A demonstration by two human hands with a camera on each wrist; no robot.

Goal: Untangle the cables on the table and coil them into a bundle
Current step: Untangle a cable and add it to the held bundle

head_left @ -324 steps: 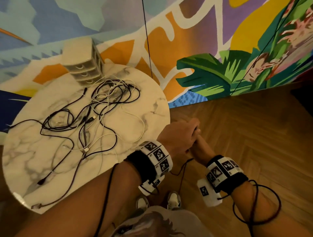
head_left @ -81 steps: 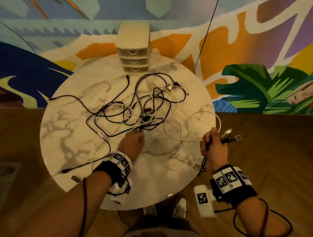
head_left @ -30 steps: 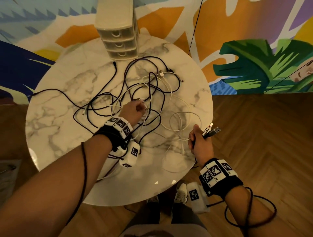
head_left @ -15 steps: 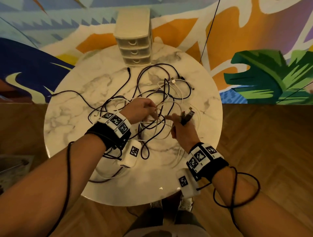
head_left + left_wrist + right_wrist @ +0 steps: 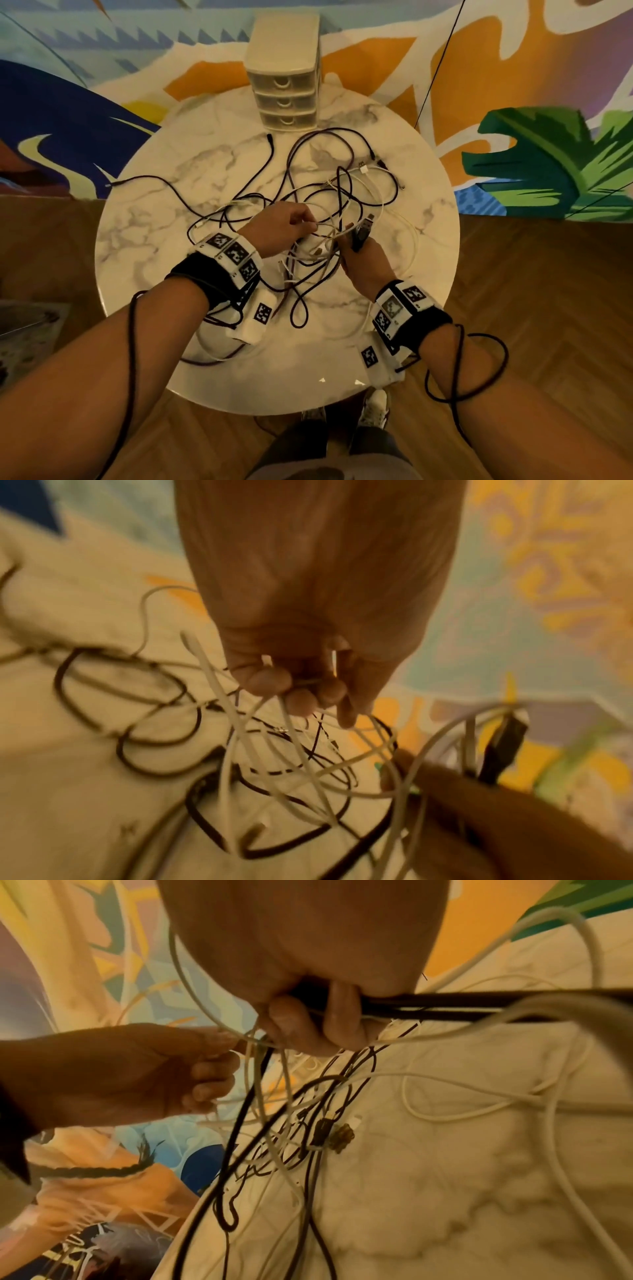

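cables (image 5: pixel 329 205): tangled heap mid-table, between and under both hands
left hand (image 5: pixel 281 224): pinching a white strand
right hand (image 5: pixel 363 257): gripping plug ends, lifted

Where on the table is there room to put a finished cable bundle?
The round table shows bare marble along its left side, between the table edge and the tangle of cables, and along the near edge by the wrists. The middle is crowded where the left hand and right hand work. The drawer box fills the back.
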